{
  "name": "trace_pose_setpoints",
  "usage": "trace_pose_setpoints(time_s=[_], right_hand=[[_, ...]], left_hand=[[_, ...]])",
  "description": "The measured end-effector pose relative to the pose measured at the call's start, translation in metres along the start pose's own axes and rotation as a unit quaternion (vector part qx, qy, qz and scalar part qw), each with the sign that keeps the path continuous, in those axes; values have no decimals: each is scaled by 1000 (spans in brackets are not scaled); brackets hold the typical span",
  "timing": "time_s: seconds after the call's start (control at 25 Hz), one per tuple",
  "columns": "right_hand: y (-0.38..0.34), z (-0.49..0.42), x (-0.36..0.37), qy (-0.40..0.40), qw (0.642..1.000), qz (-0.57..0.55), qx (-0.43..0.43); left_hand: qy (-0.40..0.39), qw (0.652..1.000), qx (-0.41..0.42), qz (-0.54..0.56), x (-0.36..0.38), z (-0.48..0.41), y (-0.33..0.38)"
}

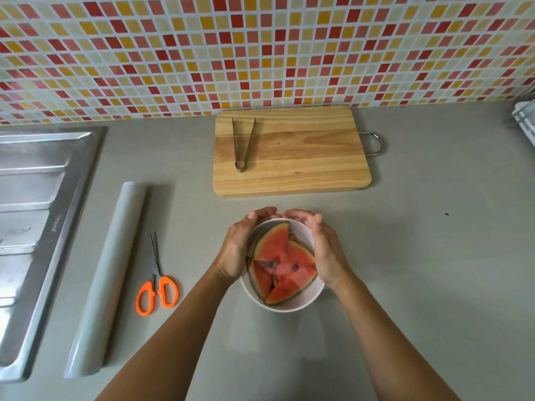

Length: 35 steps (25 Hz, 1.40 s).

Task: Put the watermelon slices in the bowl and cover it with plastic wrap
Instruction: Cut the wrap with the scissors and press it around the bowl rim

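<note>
Cupping left hand (236,250), right hand (327,256) round the bowl (289,306), grips closed on it, sealing plastic wrap (302,231) over watermelon slices (275,247).

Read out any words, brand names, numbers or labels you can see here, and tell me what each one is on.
Nothing here can be read as text.
sink: a small stamped mark on its rim, too blurred to read.
plastic wrap roll, scissors, cutting board, tongs, bowl: no lettering shows.
</note>
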State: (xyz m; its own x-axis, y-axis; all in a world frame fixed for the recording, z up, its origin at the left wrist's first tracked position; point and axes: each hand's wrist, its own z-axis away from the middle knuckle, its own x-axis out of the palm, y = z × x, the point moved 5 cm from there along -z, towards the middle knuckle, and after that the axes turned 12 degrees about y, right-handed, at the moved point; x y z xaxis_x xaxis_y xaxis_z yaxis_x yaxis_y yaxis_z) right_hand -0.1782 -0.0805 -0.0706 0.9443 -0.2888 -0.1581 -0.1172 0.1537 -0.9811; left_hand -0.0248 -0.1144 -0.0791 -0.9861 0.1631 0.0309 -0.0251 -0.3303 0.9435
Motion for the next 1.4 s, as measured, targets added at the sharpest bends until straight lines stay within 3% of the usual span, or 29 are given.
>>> trace_pose_setpoints(time_s=[0.56,0.88,1.0,1.12,1.24,1.4], right_hand=[[-7,1,-2,46,983,178,5],[-5,3,-4,75,969,234,29],[2,8,-18,127,971,178,100],[5,24,-28,169,980,18,102],[7,37,-10,130,982,-89,103],[13,38,-1,189,969,-111,117]], left_hand=[[-20,990,-2,-138,1,-4,5],[-33,994,-31,-98,2,0,4],[14,996,-84,17,-13,2,-3],[67,991,-51,107,-31,14,-10],[31,990,-24,137,-17,29,-14],[61,988,-38,137,-1,32,-13]])
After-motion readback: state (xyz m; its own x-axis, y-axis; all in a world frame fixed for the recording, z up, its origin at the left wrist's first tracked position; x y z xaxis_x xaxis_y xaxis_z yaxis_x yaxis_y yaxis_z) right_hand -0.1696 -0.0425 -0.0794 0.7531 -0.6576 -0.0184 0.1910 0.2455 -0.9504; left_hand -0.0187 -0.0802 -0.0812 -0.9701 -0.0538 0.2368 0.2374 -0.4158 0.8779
